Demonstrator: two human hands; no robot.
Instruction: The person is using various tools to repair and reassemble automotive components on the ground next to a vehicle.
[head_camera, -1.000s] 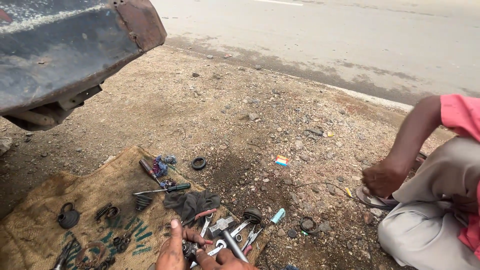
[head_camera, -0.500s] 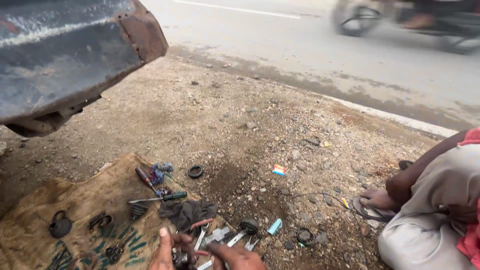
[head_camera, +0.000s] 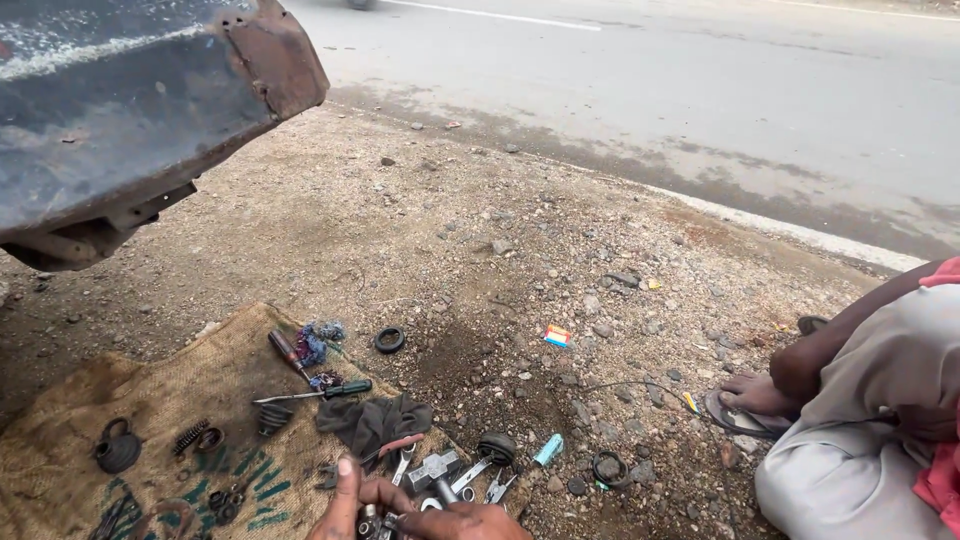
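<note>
While I watched through the head camera, my left hand (head_camera: 352, 505) sat at the bottom edge with its thumb raised and fingers curled around small shiny metal parts (head_camera: 372, 521). My right hand (head_camera: 470, 522) lay just beside it, touching the same cluster; most of it was cut off by the frame, so I could not tell whether it was closed. Both hands hovered over the near end of a brown burlap sack (head_camera: 150, 400) spread on the gravel ground (head_camera: 480, 230). Just beyond the fingers lay steel spanners (head_camera: 470, 470), a dark grey rag (head_camera: 370, 420), and a green-handled screwdriver (head_camera: 315, 393). Off the sack, a black rubber ring (head_camera: 389, 340) rested on the dirt. A rusty blue vehicle body (head_camera: 130, 110) overhung the upper left, and another person in grey trousers (head_camera: 870, 440) sat at the right.
</note>
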